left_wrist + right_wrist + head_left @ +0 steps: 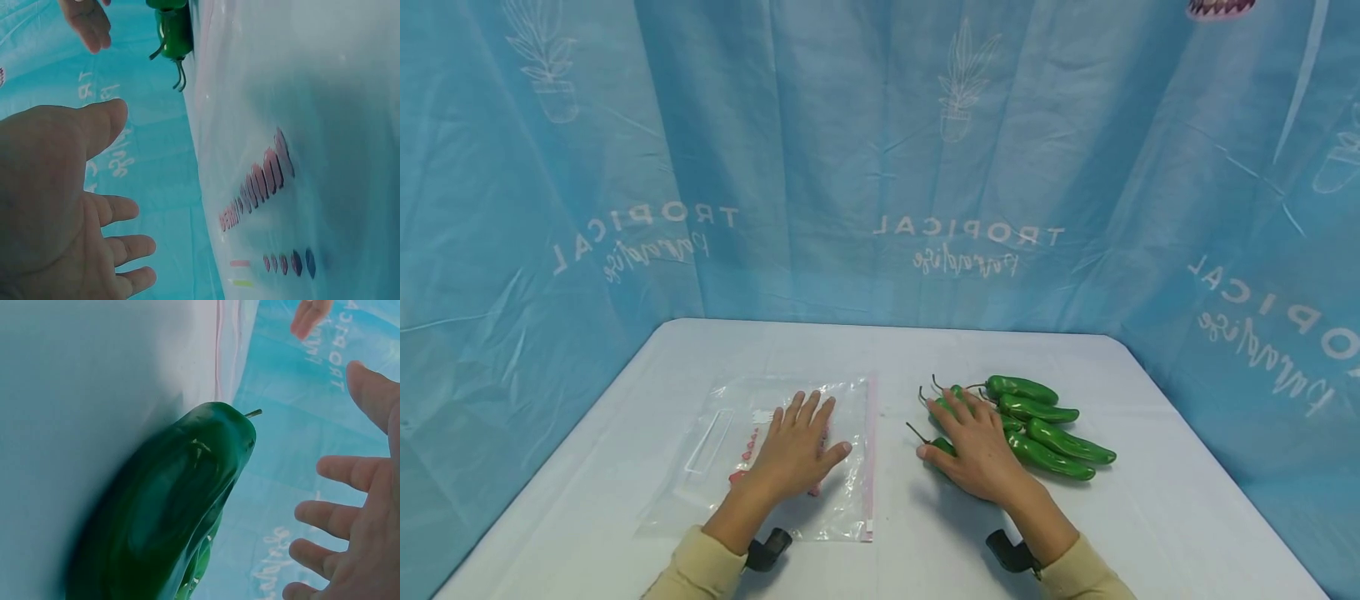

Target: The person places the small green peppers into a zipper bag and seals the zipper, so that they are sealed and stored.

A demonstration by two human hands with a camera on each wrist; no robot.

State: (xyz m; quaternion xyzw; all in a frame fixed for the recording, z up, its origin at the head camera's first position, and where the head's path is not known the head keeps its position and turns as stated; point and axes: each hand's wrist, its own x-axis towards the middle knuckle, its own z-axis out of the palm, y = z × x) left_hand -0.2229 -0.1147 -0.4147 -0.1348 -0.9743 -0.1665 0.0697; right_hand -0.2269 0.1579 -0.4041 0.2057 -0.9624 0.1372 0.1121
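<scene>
1. Head view — a white-covered table (895,354) before a blue curtain printed with white lettering and potted plants (880,167). On the table's left side: one clear, flat plastic bag with red print and a pink strip along its right edge (737,417). On its right side: a group of glossy, tapered green peppers with thin stems (1037,408). Left hand (793,454), over the bag, fingers extended, grasping nothing. Right hand (977,454), over the peppers' stem end, fingers spread, likewise unburdened. Beige sleeves (707,562) at both wrists.

2. Left wrist view — left hand clear of the bag, thumb apart from the fingers, palm bare. Bag lies flat on the table. Advisable, in judgement: pinch only the film's top layer near the strip, since thin plastic probably clings to itself.

3. Right wrist view — right hand apart from the nearest pepper, released, fingers fanned. This pepper lies on the table, its shine suggesting slick skin. Advisable: close thumb and fingers round the thick body rather than the slender stem, one pepper per grasp, with light pressure to avoid bruising.
</scene>
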